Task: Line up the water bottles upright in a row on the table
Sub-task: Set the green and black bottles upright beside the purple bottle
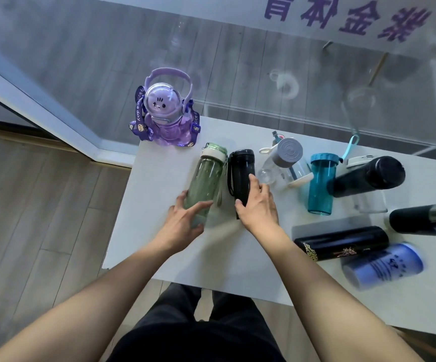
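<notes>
Both hands are engaged. Left hand (185, 220) wraps the base of the green bottle (206, 178), fingers curled around it; right hand (257, 205) clasps the lower body of the black bottle (241, 176) just beside it. Both bottles stand upright, apparently steadied to start the row. Forearms reach forward over the desk (211, 262), wrists level. Right of the hands, further bottles lie toppled; a purple bottle (164, 113) stands beyond the hands.

Head view, steeply down over table (250, 257).
</notes>
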